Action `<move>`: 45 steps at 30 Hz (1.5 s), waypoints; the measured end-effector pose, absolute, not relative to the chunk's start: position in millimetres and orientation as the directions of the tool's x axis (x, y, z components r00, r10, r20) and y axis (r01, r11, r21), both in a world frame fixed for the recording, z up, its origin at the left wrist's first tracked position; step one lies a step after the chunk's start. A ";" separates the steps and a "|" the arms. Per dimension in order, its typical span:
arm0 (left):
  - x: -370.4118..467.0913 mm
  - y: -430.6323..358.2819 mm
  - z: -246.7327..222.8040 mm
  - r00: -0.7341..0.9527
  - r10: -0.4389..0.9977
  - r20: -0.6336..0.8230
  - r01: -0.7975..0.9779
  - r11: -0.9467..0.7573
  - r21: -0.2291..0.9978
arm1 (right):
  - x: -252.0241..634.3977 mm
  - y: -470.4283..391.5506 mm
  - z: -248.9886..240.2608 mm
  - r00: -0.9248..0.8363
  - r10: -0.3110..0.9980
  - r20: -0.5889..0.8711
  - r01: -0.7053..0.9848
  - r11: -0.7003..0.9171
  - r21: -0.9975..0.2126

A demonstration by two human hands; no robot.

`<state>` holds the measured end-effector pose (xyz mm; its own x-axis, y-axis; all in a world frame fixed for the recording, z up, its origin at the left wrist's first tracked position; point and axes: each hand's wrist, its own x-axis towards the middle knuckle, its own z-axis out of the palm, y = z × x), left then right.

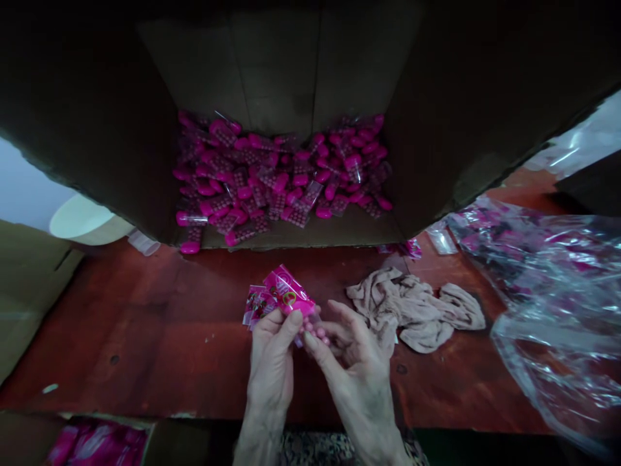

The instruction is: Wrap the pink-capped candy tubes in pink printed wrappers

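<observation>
Pink packet [291,291], 1x, lower center of frame, pinched in left hand [272,353]; right hand [361,362] has its thumb on pink balls [320,332] just below, can't tell if gripping. 1 box [279,71] upper center, capped tubes [281,183] inside uncountable; 1 cloth [420,310] lower right.

Both hands up front, close together, working at one shared grip. Left hand [272,349]: pinching, left thumb [290,327] laid over the top of the grip, index bent beneath it, other fingers tucked out of sight. Right hand [356,359] just right of the grip, looser: right thumb [320,355] reaching in, tip near the left one; index raised above it, other fingers partly hidden behind. Wrists below the grip, bare forearms converging up toward it, right one slanting more.
</observation>
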<state>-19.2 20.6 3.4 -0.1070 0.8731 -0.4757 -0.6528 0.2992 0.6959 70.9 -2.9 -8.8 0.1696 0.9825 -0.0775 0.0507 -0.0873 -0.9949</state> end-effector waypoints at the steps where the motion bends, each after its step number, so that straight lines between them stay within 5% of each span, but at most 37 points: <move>1: -18.9 19.9 2.3 -0.096 0.872 -0.480 -0.641 0.314 0.700 | 71.2 -2.5 -7.7 0.171 0.981 -0.094 0.047 -0.104 -0.993; 16: -19.6 16.8 -1.2 -0.116 0.865 -0.488 -0.604 0.329 0.726 | 75.2 5.3 -5.0 0.036 0.975 -0.220 -0.178 -0.210 -0.961; 24: -28.0 15.3 -3.2 -0.143 0.856 -0.497 -0.598 0.325 0.733 | 65.6 -0.4 -8.2 0.132 0.977 -0.168 -0.063 -0.161 -0.985; 35: -16.9 7.2 -4.8 -0.148 0.826 -0.544 -0.677 0.316 0.664 | 62.6 -4.6 -11.8 0.158 0.972 -0.172 -0.139 -0.150 -0.979; 41: -22.8 8.4 -2.9 -0.210 0.831 -0.516 -0.722 0.224 0.655 | 63.5 4.7 -8.9 -0.059 0.945 -0.321 -0.436 -0.314 -0.844; 45: -19.3 6.2 -4.5 -0.263 0.824 -0.502 -0.650 0.233 0.723 | 67.8 8.6 -4.5 -0.075 0.932 -0.355 -0.479 -0.346 -0.807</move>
